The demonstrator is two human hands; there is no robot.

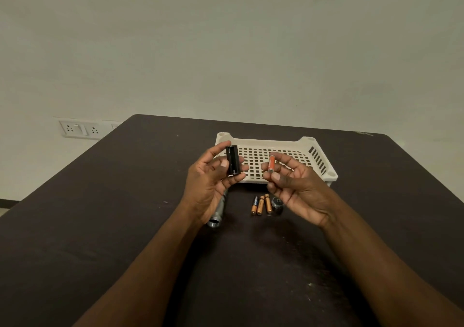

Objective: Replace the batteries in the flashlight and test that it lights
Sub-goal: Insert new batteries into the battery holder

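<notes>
My left hand [211,178] holds a black cylindrical battery holder [232,161] upright between thumb and fingers. An orange battery [271,163] is pinched in the fingertips of my right hand [293,183], a short gap to the right of the holder. The silver flashlight body [218,212] lies on the dark table below my left hand, partly hidden by it, open end toward me. Three copper-and-black batteries [261,205] lie side by side on the table. The flashlight's round end cap [277,203] rests just right of them, partly behind my right hand.
A cream perforated plastic tray [308,142] sits on the dark table [125,201] behind my hands. A wall socket panel [80,128] is on the wall at the left. The table's far edge runs just behind the tray.
</notes>
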